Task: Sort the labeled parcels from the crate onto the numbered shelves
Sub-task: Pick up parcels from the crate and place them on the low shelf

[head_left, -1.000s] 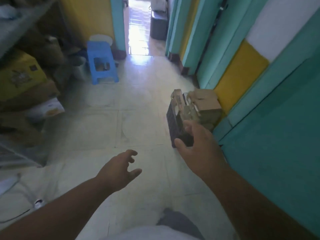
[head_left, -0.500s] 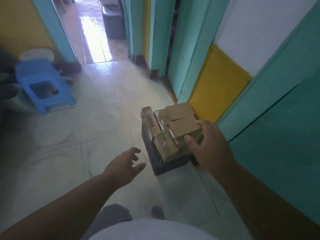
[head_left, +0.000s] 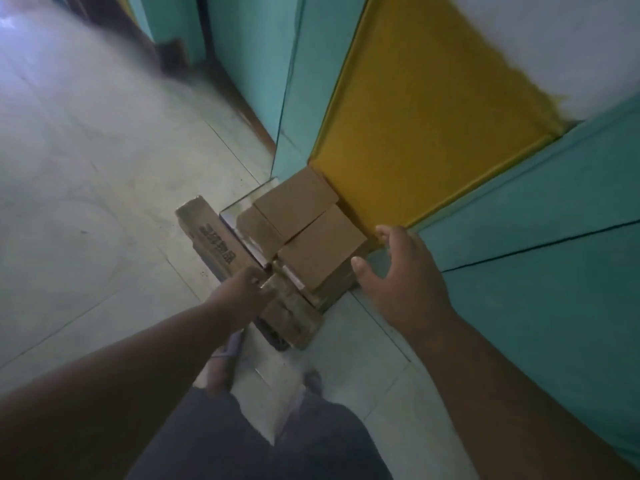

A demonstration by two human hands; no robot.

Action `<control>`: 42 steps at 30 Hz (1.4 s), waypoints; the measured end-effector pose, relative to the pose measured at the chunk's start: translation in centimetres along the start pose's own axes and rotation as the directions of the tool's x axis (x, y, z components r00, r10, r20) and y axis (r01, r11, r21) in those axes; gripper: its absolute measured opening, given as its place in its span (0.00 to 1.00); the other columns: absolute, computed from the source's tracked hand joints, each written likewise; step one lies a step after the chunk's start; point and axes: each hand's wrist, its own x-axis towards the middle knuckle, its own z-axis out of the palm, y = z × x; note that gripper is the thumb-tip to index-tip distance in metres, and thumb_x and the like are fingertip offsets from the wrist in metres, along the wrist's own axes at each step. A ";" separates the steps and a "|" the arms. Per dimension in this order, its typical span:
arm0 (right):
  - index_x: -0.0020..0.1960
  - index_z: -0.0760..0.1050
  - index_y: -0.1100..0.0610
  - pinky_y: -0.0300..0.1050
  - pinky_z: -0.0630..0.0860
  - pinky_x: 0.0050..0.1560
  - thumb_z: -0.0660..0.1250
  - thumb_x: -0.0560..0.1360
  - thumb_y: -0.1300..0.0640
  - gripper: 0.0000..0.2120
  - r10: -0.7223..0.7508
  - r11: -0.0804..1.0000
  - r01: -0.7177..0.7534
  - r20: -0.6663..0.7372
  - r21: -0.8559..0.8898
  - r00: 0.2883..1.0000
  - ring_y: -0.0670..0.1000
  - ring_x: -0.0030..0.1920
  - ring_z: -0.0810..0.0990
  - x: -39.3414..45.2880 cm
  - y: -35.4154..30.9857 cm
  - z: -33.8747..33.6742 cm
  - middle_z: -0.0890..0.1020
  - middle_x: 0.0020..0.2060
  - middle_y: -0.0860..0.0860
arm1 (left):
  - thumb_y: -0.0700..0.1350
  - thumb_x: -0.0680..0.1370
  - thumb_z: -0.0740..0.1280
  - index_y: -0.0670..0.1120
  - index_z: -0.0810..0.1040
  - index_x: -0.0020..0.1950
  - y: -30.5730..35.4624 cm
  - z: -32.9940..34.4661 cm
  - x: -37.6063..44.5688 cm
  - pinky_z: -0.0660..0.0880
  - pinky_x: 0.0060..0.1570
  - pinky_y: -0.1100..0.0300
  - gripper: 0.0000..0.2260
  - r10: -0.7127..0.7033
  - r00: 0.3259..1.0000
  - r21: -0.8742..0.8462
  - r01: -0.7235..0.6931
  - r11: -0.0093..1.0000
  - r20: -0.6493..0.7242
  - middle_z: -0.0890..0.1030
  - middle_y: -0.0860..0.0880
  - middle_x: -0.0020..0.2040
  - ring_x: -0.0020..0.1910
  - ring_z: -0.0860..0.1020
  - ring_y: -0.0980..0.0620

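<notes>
Nearest the camera: dark trousers (head_left: pixel 263 441), and a foot in a sandal (head_left: pixel 225 362) on the pale tiled floor (head_left: pixel 86 237).

L forearm runs up from bottom left; left hand (head_left: pixel 239 296) is at the near-left corner of the pile of parcels, fingers curled down vs the edge of the taped parcel (head_left: pixel 291 313). Blur there – can't tell if its grip is closed on the parcel or only touching.

Right hand (head_left: pixel 398 275) sits just beside the R side of the pile, grip open: fingers spread and relaxed, thumb tip near the edge of the plain brown parcel (head_left: pixel 322 251), holding nothing.

The crate (head_left: pixel 273 336) is dark, on the floor, mostly hidden under the load; only a bit of its near wall shows below the taped parcel. It stands right vs the wall, at the foot of the yellow panel (head_left: pixel 426 109).

In/on it: a long carton w/ dark print (head_left: pixel 214 233) along the L side, tilted; a second plain brown parcel (head_left: pixel 294 202) further back, overlapping the first; a glossy edge betw. them and the long carton.

Beyond: teal wall (head_left: pixel 536 271) to the R, white patch (head_left: pixel 554 39) upper R, teal door frames far back, blurred.
</notes>
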 end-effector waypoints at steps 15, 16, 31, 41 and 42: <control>0.79 0.54 0.52 0.53 0.70 0.65 0.65 0.79 0.45 0.34 0.283 0.959 -0.266 0.356 -0.096 0.891 0.59 0.75 0.63 16.5 9.1 18.6 0.52 0.80 0.55 | 0.51 0.78 0.72 0.48 0.72 0.72 0.8 4.4 17.8 0.82 0.47 0.54 0.24 -0.256 0.964 -0.308 0.222 0.925 -0.072 0.81 0.45 0.60 0.47 0.83 0.49; 0.80 0.53 0.51 0.53 0.70 0.66 0.64 0.79 0.45 0.34 0.297 0.955 -0.278 0.375 -0.106 0.878 0.59 0.76 0.62 16.8 9.4 19.1 0.51 0.80 0.55 | 0.50 0.78 0.72 0.47 0.73 0.71 0.6 4.6 18.1 0.82 0.50 0.52 0.23 -0.270 0.960 -0.342 0.230 0.911 -0.071 0.81 0.45 0.59 0.48 0.83 0.49; 0.69 0.64 0.54 0.51 0.77 0.50 0.70 0.75 0.43 0.29 0.483 0.852 -0.515 0.235 0.098 0.844 0.56 0.55 0.77 12.9 10.4 16.5 0.72 0.64 0.55 | 0.43 0.78 0.71 0.44 0.78 0.60 1.7 5.2 14.9 0.81 0.57 0.48 0.12 -0.322 0.946 -0.634 0.263 0.727 0.023 0.82 0.44 0.55 0.52 0.82 0.46; 0.66 0.66 0.48 0.57 0.82 0.51 0.68 0.61 0.22 0.43 0.479 0.343 -0.759 0.591 0.554 0.649 0.57 0.51 0.83 10.9 1.1 10.5 0.78 0.56 0.52 | 0.27 0.74 0.69 0.51 0.81 0.49 2.5 -2.1 2.7 0.78 0.62 0.47 0.18 -0.064 0.990 -0.573 -0.019 0.819 -0.125 0.81 0.50 0.51 0.52 0.79 0.49; 0.66 0.66 0.49 0.57 0.83 0.49 0.72 0.63 0.28 0.40 0.470 0.232 -0.765 0.620 0.600 0.628 0.58 0.49 0.84 11.3 -0.1 10.4 0.78 0.55 0.53 | 0.28 0.73 0.71 0.54 0.81 0.49 2.3 -2.7 2.1 0.78 0.62 0.45 0.20 -0.035 0.985 -0.509 -0.055 0.859 -0.166 0.80 0.51 0.53 0.54 0.79 0.49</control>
